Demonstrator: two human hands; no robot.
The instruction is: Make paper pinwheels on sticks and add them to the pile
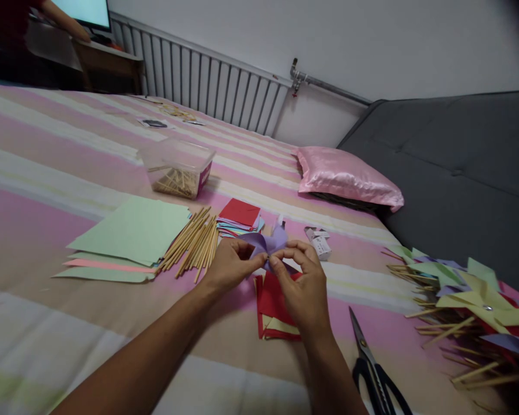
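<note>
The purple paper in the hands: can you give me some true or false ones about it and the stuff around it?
1. Both hands pinch the purple paper. True: the left hand and right hand hold it between fingertips.
2. The scissors are in the right hand. False: they lie on the bed cover, beside the right forearm.
3. The wooden sticks lie next to the green paper sheets. True.
4. The plastic box is empty. False: it has sticks inside.
5. The pink pillow is on the floor. False: it rests on the bed.
</note>
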